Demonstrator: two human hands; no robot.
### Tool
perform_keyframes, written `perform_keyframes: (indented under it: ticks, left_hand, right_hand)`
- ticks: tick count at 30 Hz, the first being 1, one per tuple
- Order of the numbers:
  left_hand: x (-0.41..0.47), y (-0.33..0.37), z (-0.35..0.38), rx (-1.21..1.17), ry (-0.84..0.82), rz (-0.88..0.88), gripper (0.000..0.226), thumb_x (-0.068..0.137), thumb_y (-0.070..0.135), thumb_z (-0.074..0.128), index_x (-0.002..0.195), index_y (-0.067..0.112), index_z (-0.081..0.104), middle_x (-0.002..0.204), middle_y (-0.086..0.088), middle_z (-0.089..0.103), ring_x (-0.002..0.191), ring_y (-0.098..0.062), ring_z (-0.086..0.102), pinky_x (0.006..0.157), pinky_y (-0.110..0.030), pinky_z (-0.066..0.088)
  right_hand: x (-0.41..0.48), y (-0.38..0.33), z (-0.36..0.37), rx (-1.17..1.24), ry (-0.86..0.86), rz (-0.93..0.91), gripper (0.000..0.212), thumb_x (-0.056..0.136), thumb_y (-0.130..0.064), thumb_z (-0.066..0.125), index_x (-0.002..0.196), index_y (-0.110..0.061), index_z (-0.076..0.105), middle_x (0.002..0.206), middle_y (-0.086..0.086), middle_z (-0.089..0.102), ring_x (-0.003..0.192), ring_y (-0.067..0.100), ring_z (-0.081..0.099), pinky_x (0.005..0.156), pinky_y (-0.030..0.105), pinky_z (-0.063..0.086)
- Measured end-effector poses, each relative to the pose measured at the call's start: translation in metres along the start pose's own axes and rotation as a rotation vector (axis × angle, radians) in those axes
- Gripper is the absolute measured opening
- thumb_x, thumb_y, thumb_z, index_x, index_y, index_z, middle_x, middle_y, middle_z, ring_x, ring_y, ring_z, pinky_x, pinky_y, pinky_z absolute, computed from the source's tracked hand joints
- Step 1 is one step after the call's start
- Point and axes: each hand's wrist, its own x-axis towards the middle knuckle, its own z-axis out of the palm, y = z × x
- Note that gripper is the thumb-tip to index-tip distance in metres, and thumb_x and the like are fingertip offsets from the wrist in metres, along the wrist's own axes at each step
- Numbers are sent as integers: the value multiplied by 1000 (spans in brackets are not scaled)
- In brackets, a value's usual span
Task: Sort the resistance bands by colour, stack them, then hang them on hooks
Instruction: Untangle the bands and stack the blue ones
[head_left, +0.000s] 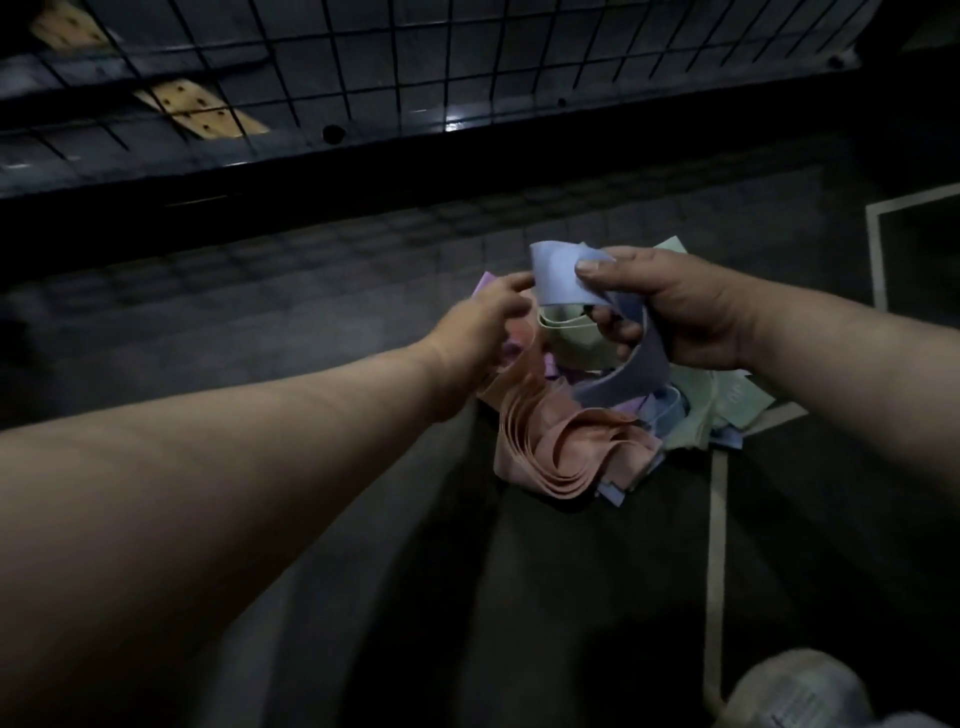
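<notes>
Closest to the camera, the left forearm (218, 493) stretches across the lower half of the view toward a pile (691, 415) of coloured resistance bands lying on the dark floor (571, 597). At its end the left hand (488, 322) is blurred, with one finger pointing at the blue band (558, 278). A stack of peach bands (545, 447) fans out from beneath this hand, but the blur makes it impossible to tell whether the hand grips them. The right hand (680, 306) pinches the blue band between thumb and curled fingers, lifted just above the pile, and the band's loop hangs down and curves under the hand. A green band (571, 338) lies inside that loop, and more green, lilac and blue bands lie tangled below and to the right. A pale line (717, 545) runs along the floor from the pile toward the camera. At the bottom right corner sits a pale bundle (795, 691) too dim to identify. Beyond the pile a black wire grid (363, 52) spans the top, with a tan board (202, 111) behind it.
</notes>
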Motion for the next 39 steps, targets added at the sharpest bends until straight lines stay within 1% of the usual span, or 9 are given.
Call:
perform_keyframes:
  ticks: [4,8,11,15,18,21,28,32,39]
  left_hand:
    - [-7,16,-11,-350,-167,-160,57,100,55,32,149,25,36,118,-15,65,80,-25,64,63,-30,49]
    - [-12,32,-30,-450,-127,-157,28,98,19,50,123,12,61,100,-9,67,73,-18,65,63,-25,54]
    - [-8,41,-57,-356,-13,-2,24,94,-2,50,110,10,65,85,-7,65,63,-11,64,54,-20,52]
    - [-13,37,-92,-175,76,51,17,90,-3,60,95,10,69,73,-3,69,65,-12,66,61,-23,55]
    - [-19,32,-109,-203,118,67,15,89,-1,64,99,9,68,78,-4,69,67,-10,65,61,-19,55]
    - [-26,32,-126,-251,144,85,18,87,-2,65,103,7,68,79,-4,70,68,-10,68,63,-19,56]
    - [-36,27,-162,-202,201,106,46,76,-22,65,113,6,65,89,-8,70,77,-16,69,73,-23,58]
    - [-41,14,-180,-203,289,90,34,77,-19,65,105,-1,68,94,-13,72,79,-19,71,74,-25,59]
    - [-60,-6,-202,-238,418,5,15,90,0,63,104,0,67,93,-12,72,85,-21,70,68,-23,58]
  right_hand:
    - [-1,-9,7,-49,-117,37,16,99,-7,45,100,-6,61,66,6,67,49,11,63,46,23,54]
    - [5,-7,7,-66,-191,124,32,94,-9,51,124,-4,62,99,25,66,79,30,66,71,42,61]
    - [9,-2,10,-12,-212,194,31,95,1,45,122,0,60,95,23,66,75,27,66,65,34,59]
    - [14,0,10,-107,-166,238,37,91,6,41,120,-2,61,94,17,69,80,24,69,70,34,58]
    - [21,-1,13,-287,-110,256,44,81,8,44,115,-7,68,94,18,63,81,28,61,74,37,52]
    - [27,-3,13,-389,-36,273,44,80,11,40,111,-5,67,87,22,66,70,29,65,64,36,54]
    - [33,-5,7,-310,106,270,20,88,9,49,95,0,66,87,26,68,68,29,71,54,33,59]
    - [35,-3,-1,-367,216,280,21,89,5,57,104,-6,67,95,20,68,79,28,72,64,40,62]
    - [46,9,22,-290,234,122,20,89,4,61,105,-5,67,89,10,71,69,14,71,60,22,60]
